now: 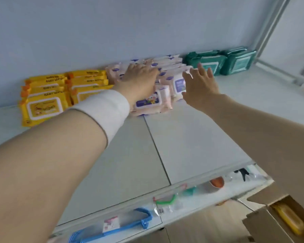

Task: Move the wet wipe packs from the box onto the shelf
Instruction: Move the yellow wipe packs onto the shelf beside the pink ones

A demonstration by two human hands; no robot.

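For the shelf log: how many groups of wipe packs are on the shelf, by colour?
Yellow group: 1
Pink group: 1
Green group: 1
Total: 3 groups on the shelf. Single packs overlap too much, and hands cover some, so no reliable count per pack.

Two green wipe packs (221, 61), two stacks of yellow packs (60, 95), several pink packs (158, 95) uncountable, two hands (140, 76).
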